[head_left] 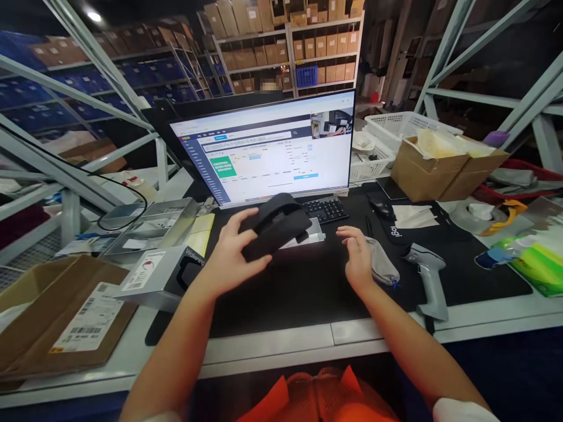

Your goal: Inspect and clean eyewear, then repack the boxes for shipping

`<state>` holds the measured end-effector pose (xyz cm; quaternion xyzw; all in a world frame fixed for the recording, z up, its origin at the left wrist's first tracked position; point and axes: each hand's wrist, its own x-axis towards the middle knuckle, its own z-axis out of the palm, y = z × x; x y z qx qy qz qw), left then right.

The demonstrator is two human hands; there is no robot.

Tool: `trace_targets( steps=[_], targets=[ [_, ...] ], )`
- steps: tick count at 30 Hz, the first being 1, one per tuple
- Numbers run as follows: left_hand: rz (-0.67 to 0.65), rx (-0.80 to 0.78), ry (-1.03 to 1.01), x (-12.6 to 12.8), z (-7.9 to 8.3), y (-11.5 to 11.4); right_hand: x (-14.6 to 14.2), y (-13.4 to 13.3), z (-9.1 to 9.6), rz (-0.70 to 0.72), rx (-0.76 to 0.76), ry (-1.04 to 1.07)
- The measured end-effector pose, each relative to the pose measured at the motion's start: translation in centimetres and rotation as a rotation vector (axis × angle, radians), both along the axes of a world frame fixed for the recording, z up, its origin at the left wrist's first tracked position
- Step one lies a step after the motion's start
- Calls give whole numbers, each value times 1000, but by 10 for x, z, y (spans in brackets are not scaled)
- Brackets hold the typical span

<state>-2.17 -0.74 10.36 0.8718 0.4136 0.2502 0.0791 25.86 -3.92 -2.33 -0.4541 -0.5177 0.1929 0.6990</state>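
My left hand (229, 255) is wrapped round one side of black over-ear headphones (279, 228), holding them above the dark desk mat (290, 299) in front of the monitor. Behind the headphones, a small pale packet (314, 232) is partly hidden. My right hand (358, 258) hovers over the mat with its fingers loosely bent and apart, nothing in them. Just beside it lies a grey drawstring pouch (383, 262). To the left of my left hand, a grey box (160, 275) marked "Wakening" carries a printed headphone picture.
A monitor (272, 152) and keyboard (325, 209) stand ahead. On the right are a barcode scanner (427, 278), a mouse (380, 207), a tape dispenser (486, 217) and cardboard boxes (428, 170). An open carton (83, 316) sits at left. Metal frames rise on both sides.
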Motion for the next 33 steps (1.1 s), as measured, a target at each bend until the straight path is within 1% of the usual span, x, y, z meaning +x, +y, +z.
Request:
trace_targets(
  steps=[2,5,7,10,12,15,17,19,21,23,26,29,33],
  targets=[
    [-30,-44,53,12,5,27,8,9,-4,-36,-44,24],
    [-114,-196,100,31,0,59,16,17,-7,-70,-91,40],
    [-156,-276,149,41,-8,73,19,19,-5,-74,-111,48],
    [-144,-295,289,52,-17,84,19,17,-1,-48,-134,46],
    [-110,-306,407,57,-20,89,17,15,1,-8,-143,23],
    [-84,-388,538,62,-25,94,14,13,1,50,-143,-10],
    [-89,-407,536,63,-31,96,13,12,-1,74,-151,-28],
    [-111,-357,472,63,-37,96,14,13,-1,74,-165,-39],
    [-143,-275,401,61,-45,93,19,15,0,38,-178,-35],
    [-164,-233,386,59,-51,91,25,17,2,-17,-196,-25],
    [-155,-278,470,55,-57,90,36,21,4,-105,-255,-14],
    [-121,-340,556,54,-61,90,44,26,2,-162,-324,-35],
    [-104,-353,578,56,-68,86,61,33,-1,-203,-383,-119]
  ],
)
